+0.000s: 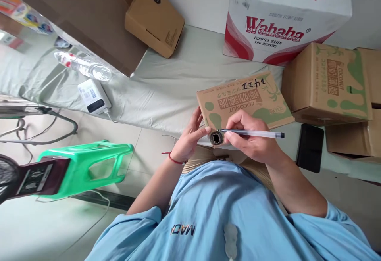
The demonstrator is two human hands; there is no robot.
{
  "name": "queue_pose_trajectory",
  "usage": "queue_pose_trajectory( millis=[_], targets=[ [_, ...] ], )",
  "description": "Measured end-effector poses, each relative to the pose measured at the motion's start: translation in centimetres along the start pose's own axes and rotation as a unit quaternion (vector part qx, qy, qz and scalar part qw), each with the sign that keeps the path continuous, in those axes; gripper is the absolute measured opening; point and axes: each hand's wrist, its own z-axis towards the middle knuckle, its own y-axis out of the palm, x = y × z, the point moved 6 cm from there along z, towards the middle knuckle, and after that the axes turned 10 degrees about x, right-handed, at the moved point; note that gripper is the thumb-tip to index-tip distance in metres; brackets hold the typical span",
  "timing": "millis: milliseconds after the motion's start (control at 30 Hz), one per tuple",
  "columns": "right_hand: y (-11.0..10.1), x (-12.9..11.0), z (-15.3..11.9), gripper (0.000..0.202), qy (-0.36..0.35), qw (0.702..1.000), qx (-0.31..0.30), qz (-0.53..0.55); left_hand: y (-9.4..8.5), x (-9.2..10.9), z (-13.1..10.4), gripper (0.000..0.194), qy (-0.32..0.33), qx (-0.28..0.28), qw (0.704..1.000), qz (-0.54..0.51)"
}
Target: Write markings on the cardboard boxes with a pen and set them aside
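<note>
A flat-looking brown cardboard box with green print and the handwritten number 2422 lies tilted at the table's front edge. In its near left corner is a small hole ringed by dark marking. My left hand grips the box's left edge, thumb on the face beside the hole, the other fingers partly hidden behind the edge. Pinched in my right hand is a clear pen with a dark end. Its tip meets the cardboard just above the hole.
A white and red Wahaha carton stands behind. Coconut cartons are at right, near a black phone. Further left are a brown box with a hole, a plastic bottle, a white power bank and a green stool.
</note>
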Motion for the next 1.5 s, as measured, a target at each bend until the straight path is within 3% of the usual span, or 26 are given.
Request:
queue_pose_trajectory(
  millis=[100,367,667,1067,1367,1500],
  targets=[
    [-0.1,-0.2,-0.2,0.007,-0.018,0.999,0.014,-0.029,-0.5,-0.6,0.0,0.069,-0.062,0.016,0.997,-0.039],
    [0.1,-0.8,-0.1,0.007,-0.064,0.996,0.023,-0.060,0.0,-0.1,1.7,0.075,0.017,0.046,0.999,-0.016],
    [0.6,-1.1,-0.1,0.008,-0.094,0.990,0.031,-0.096,-0.2,-0.6,2.1,0.080,0.028,0.061,0.998,-0.009],
    [0.9,-1.4,-0.1,0.009,-0.077,0.994,-0.023,-0.077,-0.3,-0.6,2.1,0.082,0.030,0.056,0.998,0.002],
    [0.0,-1.6,-0.6,0.009,-0.118,0.983,0.051,-0.134,-0.3,-0.5,2.1,0.082,0.029,0.055,0.998,0.002],
    [0.3,-1.3,-0.4,0.007,-0.125,0.979,0.045,-0.152,-0.2,-0.6,2.2,0.080,0.035,0.052,0.998,0.002]
  ],
)
